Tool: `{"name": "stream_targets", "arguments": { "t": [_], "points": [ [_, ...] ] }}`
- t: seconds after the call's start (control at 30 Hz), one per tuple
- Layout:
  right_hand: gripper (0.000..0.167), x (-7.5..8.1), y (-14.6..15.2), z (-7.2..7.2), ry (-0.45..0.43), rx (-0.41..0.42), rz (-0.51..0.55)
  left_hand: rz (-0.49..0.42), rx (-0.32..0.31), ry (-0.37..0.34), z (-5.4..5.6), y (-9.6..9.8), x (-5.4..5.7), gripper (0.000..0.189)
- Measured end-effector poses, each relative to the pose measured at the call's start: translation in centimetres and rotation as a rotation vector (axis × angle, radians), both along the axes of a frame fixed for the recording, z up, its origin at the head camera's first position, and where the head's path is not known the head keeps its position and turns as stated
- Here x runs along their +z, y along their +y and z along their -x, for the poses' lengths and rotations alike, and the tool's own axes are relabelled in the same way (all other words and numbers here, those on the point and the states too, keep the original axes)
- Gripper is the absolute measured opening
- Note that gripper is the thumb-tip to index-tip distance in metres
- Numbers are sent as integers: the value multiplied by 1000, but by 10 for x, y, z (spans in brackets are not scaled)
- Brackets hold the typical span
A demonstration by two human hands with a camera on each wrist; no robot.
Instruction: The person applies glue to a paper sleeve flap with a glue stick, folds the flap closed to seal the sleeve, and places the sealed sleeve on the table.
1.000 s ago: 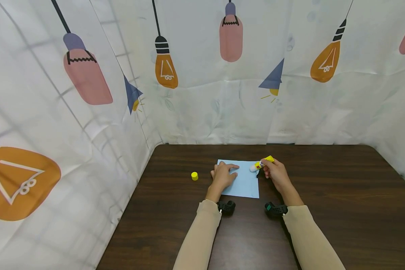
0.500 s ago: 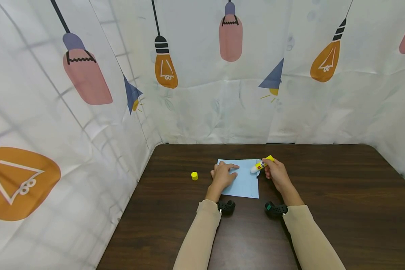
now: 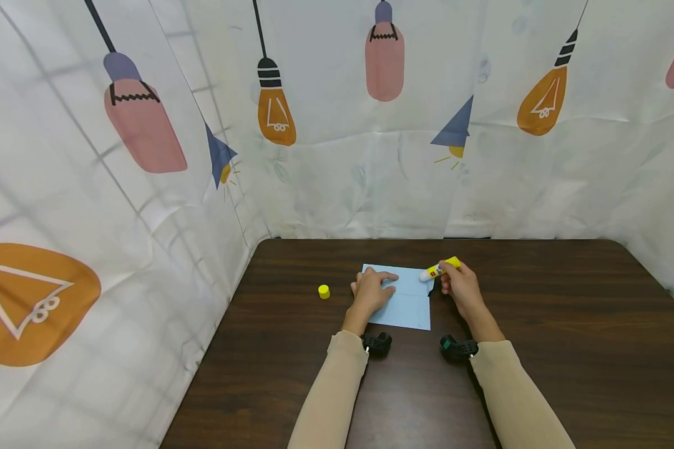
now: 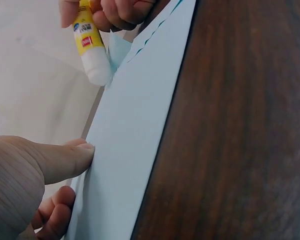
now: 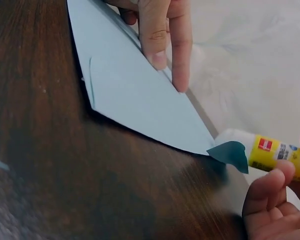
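My left hand (image 3: 372, 292) presses the light blue paper (image 3: 410, 308) against the tabletop near its left side, fingers spread over the sheet. The right hand (image 3: 462, 285) pinches a yellow and white glue stick (image 3: 441, 268), tilted, with its white end down at the paper's far right part. In the right wrist view a small flap (image 5: 231, 154) sticks up at the paper's corner, beside the white end of the glue stick (image 5: 275, 153). A slit edge shows along the paper (image 4: 155, 35) in the left wrist view. The exact contact of the glue tip is hard to see.
A yellow cap (image 3: 324, 292) stands on the dark wooden table (image 3: 567, 349), left of the paper. Behind and to the left hangs a white curtain (image 3: 337, 187) printed with lamps. Both wrists wear black bands (image 3: 377, 345).
The glue stick has shifted slightly to the right along the paper's far right part, and the small flap there now shows more at the right edge. The left hand stays in place.
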State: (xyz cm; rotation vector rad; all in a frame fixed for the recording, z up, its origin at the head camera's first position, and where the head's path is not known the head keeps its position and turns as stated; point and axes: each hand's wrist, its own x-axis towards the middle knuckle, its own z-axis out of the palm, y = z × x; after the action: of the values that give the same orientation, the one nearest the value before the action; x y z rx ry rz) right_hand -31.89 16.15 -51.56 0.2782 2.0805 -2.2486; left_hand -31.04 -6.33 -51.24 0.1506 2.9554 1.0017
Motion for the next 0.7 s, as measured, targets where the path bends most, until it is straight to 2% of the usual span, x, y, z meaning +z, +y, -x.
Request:
{"name": "stream_targets", "arguments": {
  "t": [0.43,0.7],
  "points": [
    [52,-4,1,0,11,-8,7,6,-3,0,0,-1,0,28],
    [55,-7,2,3,43,6,-14,13,1,0,0,0,0,27]
  ]
}}
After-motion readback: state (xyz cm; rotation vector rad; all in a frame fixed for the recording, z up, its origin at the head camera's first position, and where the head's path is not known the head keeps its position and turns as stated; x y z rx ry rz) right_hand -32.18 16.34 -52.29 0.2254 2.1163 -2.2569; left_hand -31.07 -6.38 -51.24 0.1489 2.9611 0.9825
